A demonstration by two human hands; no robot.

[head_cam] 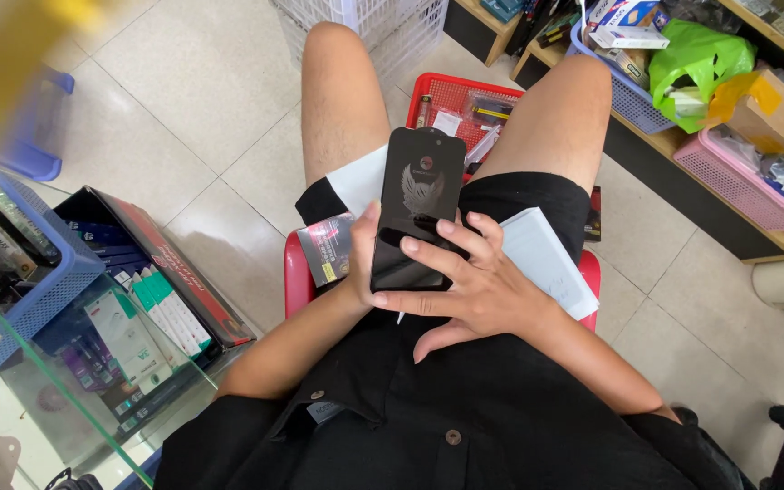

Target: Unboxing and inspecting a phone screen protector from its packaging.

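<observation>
Fingers of the right hand (469,290) and left hand (365,263) grasp a black screen-protector sheet (419,204) at frame centre, above the lap, with a white box (546,259) just right.

Single head-worn camera, looks steeply down over seated person's chest and lap. Close range: hands and black phone-shaped sleeve (419,204) near frame centre. View faces forward past knees to tiled floor (201,82). Glass case (65,363) at left edge, shelf (710,195) with baskets upper right.
</observation>
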